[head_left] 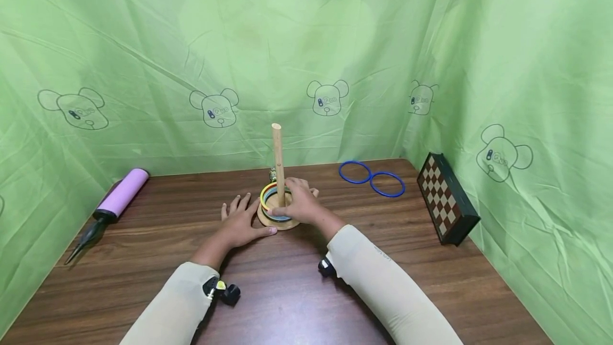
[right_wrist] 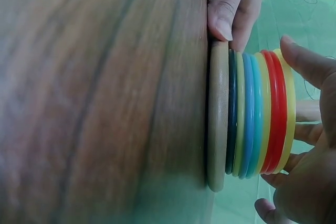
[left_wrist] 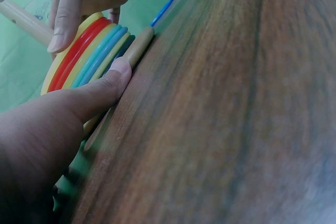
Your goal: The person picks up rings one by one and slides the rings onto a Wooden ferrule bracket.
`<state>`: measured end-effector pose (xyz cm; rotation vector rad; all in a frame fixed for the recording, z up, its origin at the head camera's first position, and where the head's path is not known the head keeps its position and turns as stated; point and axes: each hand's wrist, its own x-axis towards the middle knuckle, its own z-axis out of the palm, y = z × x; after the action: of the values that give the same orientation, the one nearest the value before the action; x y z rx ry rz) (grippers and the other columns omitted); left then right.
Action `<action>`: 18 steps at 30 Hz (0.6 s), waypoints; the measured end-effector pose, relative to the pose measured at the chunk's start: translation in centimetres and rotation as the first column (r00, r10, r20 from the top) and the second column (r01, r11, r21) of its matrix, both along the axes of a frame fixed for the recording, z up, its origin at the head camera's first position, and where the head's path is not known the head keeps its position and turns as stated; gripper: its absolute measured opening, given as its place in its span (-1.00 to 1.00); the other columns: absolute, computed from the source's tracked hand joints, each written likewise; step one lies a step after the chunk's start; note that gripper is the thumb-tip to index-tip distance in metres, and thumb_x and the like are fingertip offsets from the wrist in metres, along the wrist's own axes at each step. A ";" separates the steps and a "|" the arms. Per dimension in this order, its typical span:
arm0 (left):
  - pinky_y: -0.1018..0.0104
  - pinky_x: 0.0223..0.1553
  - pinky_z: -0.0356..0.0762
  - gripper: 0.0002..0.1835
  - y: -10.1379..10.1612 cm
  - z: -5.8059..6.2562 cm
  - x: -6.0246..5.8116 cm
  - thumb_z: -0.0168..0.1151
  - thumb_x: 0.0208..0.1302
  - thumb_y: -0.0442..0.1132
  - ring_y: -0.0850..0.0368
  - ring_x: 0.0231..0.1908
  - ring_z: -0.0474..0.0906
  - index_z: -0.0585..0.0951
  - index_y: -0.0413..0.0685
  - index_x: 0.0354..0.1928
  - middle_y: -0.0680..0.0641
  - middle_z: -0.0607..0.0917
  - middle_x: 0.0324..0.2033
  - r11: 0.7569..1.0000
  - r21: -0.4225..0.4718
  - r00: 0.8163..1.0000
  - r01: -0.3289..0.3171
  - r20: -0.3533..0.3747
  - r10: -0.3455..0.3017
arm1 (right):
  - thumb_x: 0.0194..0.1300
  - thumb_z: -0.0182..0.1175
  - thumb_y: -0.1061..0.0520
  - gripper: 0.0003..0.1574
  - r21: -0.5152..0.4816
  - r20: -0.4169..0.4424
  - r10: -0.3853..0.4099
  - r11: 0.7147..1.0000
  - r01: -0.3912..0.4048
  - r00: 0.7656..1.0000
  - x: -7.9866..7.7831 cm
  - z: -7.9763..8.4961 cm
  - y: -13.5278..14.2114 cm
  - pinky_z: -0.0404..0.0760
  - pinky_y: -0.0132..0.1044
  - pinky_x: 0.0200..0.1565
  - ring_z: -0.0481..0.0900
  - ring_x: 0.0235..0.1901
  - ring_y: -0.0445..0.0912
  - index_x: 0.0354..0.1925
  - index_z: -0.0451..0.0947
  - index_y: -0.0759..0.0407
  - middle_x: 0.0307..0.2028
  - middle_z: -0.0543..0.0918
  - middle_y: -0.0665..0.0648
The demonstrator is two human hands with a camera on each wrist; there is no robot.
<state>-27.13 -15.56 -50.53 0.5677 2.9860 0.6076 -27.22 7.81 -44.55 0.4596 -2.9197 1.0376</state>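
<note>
A round wooden base [right_wrist: 217, 119] with an upright wooden peg [head_left: 278, 158] stands on the table. Around the peg lies a stack of plastic rings, with a yellow ring [right_wrist: 288, 114] on top, red rings [right_wrist: 276, 114] under it, then yellow, blue and dark ones. My right hand [head_left: 303, 202] reaches over the stack from the right; its thumb and fingers hold the top yellow ring at opposite sides of the rim. On the left, my left hand [head_left: 238, 222] has its fingers spread beside the base, the straight thumb touching the base's near edge.
Two blue rings [head_left: 355, 172] lie side by side at the back right. A folded checkered board case [head_left: 442, 198] stands at the right edge, and a purple hand pump [head_left: 123, 194] lies at the far left. Green cloth [head_left: 268, 57] hangs behind the table.
</note>
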 end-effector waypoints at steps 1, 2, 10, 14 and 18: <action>-0.72 0.54 -0.27 0.29 0.0 0.0 0.0 0.29 0.18 0.68 -0.52 0.71 -0.13 0.21 0.05 0.75 -0.39 0.11 0.72 1.000 0.000 1.000 0.001 0.001 -0.001 | 0.16 0.67 -0.30 0.12 -0.001 -0.001 0.001 1.000 -0.001 1.000 0.0 0.0 0.0 0.12 0.40 0.47 0.22 0.64 0.19 0.53 0.47 0.04 0.63 0.39 0.19; -0.72 0.54 -0.28 0.29 0.0 0.0 0.0 0.28 0.18 0.68 -0.52 0.71 -0.13 0.21 0.04 0.75 -0.39 0.10 0.72 1.000 0.000 1.000 0.000 0.002 0.000 | 0.15 0.67 -0.31 0.13 -0.004 -0.003 0.003 1.000 -0.003 1.000 0.0 0.0 0.1 0.11 0.40 0.47 0.20 0.65 0.20 0.53 0.47 0.03 0.64 0.37 0.21; -0.71 0.56 -0.28 0.28 0.0 0.0 0.0 0.29 0.18 0.68 -0.52 0.71 -0.12 0.23 0.04 0.74 -0.38 0.11 0.72 1.000 -0.004 1.000 -0.003 0.003 0.003 | 0.12 0.66 -0.36 0.28 -0.061 -0.017 0.043 0.997 -0.044 0.999 -0.2 -0.1 1.7 0.09 0.50 0.48 0.09 0.69 0.26 0.64 0.36 -0.05 0.70 0.23 0.28; -0.70 0.56 -0.29 0.30 0.1 0.0 0.0 0.28 0.16 0.69 -0.52 0.71 -0.13 0.22 0.05 0.75 -0.39 0.10 0.72 1.000 0.002 1.000 -0.005 0.013 0.005 | 0.19 0.60 -0.38 0.32 -0.084 -0.015 0.049 0.995 -0.050 0.999 -0.9 -0.5 3.9 -0.03 0.57 0.52 -0.01 0.71 0.28 0.69 0.27 0.01 0.72 0.16 0.28; -0.70 0.56 -0.31 0.31 0.0 0.0 0.1 0.29 0.15 0.70 -0.51 0.72 -0.16 0.21 0.06 0.75 -0.38 0.08 0.73 1.000 0.006 1.000 -0.011 0.021 0.011 | 0.27 0.50 -0.45 0.28 -0.128 -0.009 0.009 0.992 -0.010 1.000 -1.7 -0.9 6.7 -0.17 0.60 0.56 -0.10 0.73 0.27 0.71 0.23 -0.02 0.73 0.14 0.25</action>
<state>-27.06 -15.55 -50.51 0.5420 2.9711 0.6196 -28.93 14.56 -45.47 0.4726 -2.8235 1.2115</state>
